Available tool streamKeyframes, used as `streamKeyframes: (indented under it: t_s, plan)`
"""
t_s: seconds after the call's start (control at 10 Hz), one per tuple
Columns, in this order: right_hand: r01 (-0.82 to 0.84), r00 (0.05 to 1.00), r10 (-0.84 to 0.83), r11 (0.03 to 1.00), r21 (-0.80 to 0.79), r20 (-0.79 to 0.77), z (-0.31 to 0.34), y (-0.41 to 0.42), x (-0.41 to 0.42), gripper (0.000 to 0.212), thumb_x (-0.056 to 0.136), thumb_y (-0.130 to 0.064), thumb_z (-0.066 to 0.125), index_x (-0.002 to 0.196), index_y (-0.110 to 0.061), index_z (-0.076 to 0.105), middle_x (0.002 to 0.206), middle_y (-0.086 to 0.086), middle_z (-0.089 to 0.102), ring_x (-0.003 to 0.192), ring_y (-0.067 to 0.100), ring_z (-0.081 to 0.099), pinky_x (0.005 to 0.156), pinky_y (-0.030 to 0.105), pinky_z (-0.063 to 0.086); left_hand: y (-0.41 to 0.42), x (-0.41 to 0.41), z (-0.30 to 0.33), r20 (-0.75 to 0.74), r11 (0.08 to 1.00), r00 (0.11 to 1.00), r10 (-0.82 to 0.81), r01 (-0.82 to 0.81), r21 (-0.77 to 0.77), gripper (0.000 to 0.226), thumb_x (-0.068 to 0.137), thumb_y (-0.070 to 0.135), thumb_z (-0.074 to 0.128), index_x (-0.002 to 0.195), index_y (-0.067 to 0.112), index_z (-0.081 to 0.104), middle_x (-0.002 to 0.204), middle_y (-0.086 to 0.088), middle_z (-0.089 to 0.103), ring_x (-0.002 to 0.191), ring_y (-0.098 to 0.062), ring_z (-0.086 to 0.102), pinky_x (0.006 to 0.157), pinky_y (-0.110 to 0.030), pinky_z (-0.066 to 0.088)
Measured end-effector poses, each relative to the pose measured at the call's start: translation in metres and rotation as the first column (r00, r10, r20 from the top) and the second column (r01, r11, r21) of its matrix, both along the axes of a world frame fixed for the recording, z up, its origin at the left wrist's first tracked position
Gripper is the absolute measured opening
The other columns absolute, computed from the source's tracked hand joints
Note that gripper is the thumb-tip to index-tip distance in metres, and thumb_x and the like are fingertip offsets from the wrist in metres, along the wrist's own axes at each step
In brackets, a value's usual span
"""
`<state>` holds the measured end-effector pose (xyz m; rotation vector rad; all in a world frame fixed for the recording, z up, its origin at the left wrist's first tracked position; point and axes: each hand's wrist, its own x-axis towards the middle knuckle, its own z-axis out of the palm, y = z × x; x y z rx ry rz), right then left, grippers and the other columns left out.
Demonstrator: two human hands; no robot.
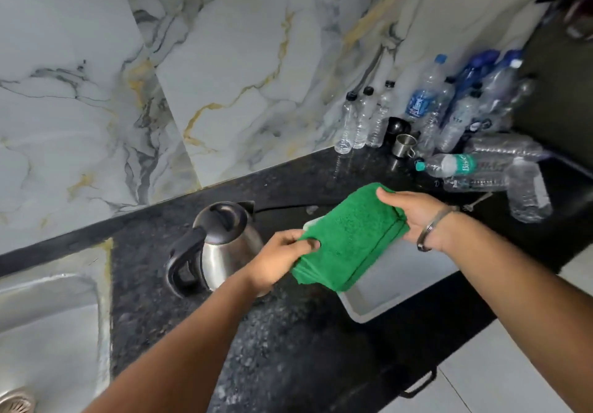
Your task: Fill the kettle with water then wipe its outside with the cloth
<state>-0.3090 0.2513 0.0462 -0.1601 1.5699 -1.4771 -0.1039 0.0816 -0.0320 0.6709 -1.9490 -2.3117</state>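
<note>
A steel kettle (221,246) with a black lid and black handle stands upright on the black granite counter, lid closed, handle turned toward the sink. A folded green cloth (349,239) is held in the air just right of the kettle, above a white tray. My left hand (282,258) pinches the cloth's near left corner and partly covers the kettle's right side. My right hand (414,217), a metal bangle on its wrist, grips the cloth's far right edge. The cloth does not touch the kettle.
A white tray (394,290) lies on the counter (288,348) under the cloth. A steel sink (48,332) is at the left. Several plastic bottles (449,117) and a steel cup (405,145) crowd the back right corner. A marble wall rises behind.
</note>
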Motion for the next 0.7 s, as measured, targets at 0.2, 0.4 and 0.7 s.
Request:
streamKeyframes:
  t_s: [0.2,0.4,0.7]
  plan:
    - [0.21,0.973,-0.164,0.92,0.332,-0.163,-0.067,0.029,-0.061,0.013,0.091,-0.018,0.068,0.095,-0.006,0.068,0.092,0.016,0.073,0.076,0.029,0.072,0.06,0.036,0.058,0.015,-0.079,-0.032,0.337,0.991,0.936,0.097,-0.121,0.051,0.032,0.092,0.021,0.076,0.121,0.01,0.067,0.117,-0.015,0.076,0.099,-0.025,0.075,0.07,-0.037,0.064]
    - [0.141,0.872,0.178,0.801,0.582,-0.456,-0.112,0.021,-0.075,0.02,0.085,-0.009,0.072,0.098,0.005,0.069,0.09,0.016,0.072,0.079,0.028,0.069,0.068,0.032,0.056,0.037,-0.106,-0.054,0.445,0.965,0.875,0.191,-0.084,-0.25,0.02,0.092,0.011,0.074,0.11,0.009,0.067,0.103,-0.013,0.068,0.09,-0.034,0.072,0.08,-0.051,0.064]
    - [0.172,0.422,0.274,0.912,0.373,-0.864,-0.024,0.014,-0.024,0.031,0.091,-0.015,0.065,0.12,-0.005,0.066,0.115,0.014,0.072,0.102,0.026,0.068,0.091,0.034,0.053,0.014,-0.029,0.012,0.227,0.504,0.974,0.008,0.192,-0.842,0.062,0.1,0.031,0.059,0.157,0.022,0.036,0.161,-0.004,0.043,0.145,-0.026,0.044,0.118,-0.038,0.038]
